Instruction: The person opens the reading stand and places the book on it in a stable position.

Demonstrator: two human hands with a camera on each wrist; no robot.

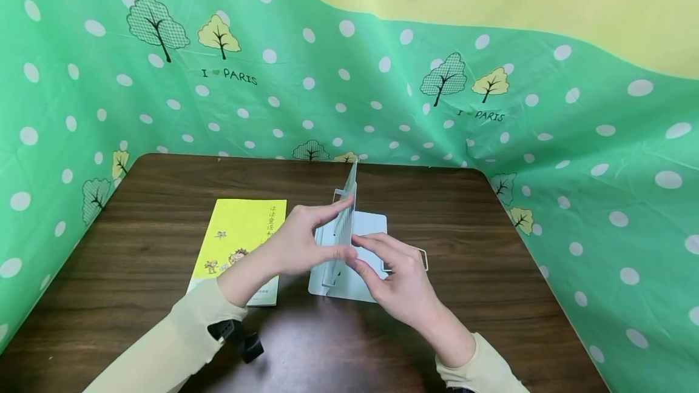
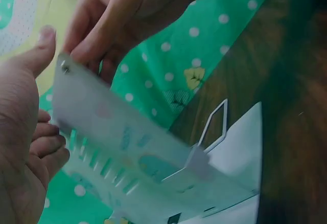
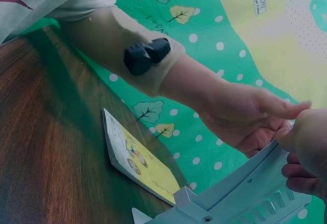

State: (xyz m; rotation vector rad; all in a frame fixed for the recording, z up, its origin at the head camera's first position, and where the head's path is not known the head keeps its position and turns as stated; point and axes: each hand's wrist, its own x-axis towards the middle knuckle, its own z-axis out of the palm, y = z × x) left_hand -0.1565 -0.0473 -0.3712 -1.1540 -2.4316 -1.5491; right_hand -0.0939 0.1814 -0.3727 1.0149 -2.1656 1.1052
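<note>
A pale blue-white metal book stand [image 1: 363,284] has its base flat on the table and its slotted panel [image 2: 122,111] raised almost upright. My right hand [image 1: 395,265] pinches the panel's edge between thumb and fingers. On the other side my left hand [image 1: 306,238] reaches to the panel with thumb and fingers spread, its fingertips against or just beside the edge. In the left wrist view, that hand's thumb stands off the panel. A thin wire loop [image 2: 217,124] sticks out from the stand. In the right wrist view the right hand [image 3: 309,147] partly covers the left.
A yellow illustrated book [image 1: 235,229] lies on the table left of the stand, partly under my left forearm. The dark wood table [image 1: 464,223] is bordered by a green and yellow dotted cloth [image 1: 306,59] at the back and sides.
</note>
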